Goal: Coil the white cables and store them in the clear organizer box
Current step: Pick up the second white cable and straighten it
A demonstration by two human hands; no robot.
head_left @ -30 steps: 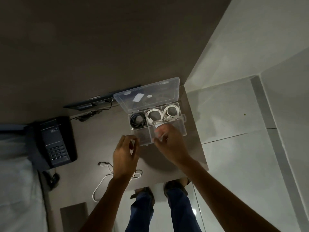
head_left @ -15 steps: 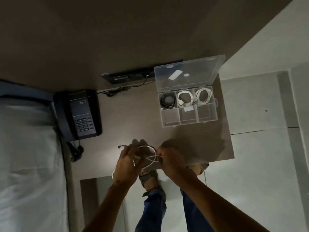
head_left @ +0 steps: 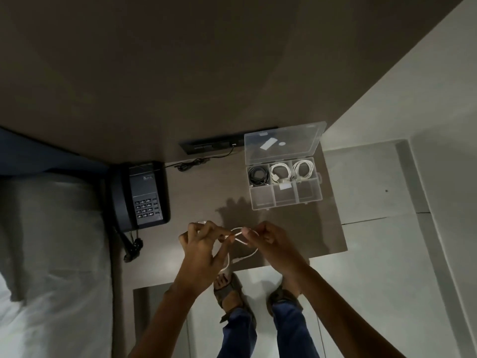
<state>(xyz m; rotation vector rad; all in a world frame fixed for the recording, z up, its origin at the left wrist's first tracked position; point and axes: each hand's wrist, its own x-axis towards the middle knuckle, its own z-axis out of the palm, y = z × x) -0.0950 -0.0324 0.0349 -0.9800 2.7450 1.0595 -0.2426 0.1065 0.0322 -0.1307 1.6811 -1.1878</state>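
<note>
Pinching a loose white cable (head_left: 242, 254) between them, the left hand (head_left: 204, 250) and the right hand (head_left: 271, 245) hover over the near edge of the brown table (head_left: 196, 192). The left thumb and fingertips (head_left: 224, 232) close on 1 strand of the cable, and the right fingertips (head_left: 245, 232) close on another strand just beside them, so the 2 grips nearly meet. Below and between the fingers the cable hangs in 1 open loop, with a plug end showing under the left palm.

Beyond the right fingers and well apart from them, the clear organizer box (head_left: 284, 186) sits open on the table, its lid tilted back. Its far row of 3 compartments holds a black coiled cable (head_left: 258, 174) at the left and 2 white coiled cables (head_left: 280, 172) in the middle and right. The near row of 3 looks nearly bare; a small white piece sits at the top of the middle 1.

Out past the left fingers, a dark desk telephone (head_left: 144, 196) rests on the table, its cord trailing off the near side.
</note>
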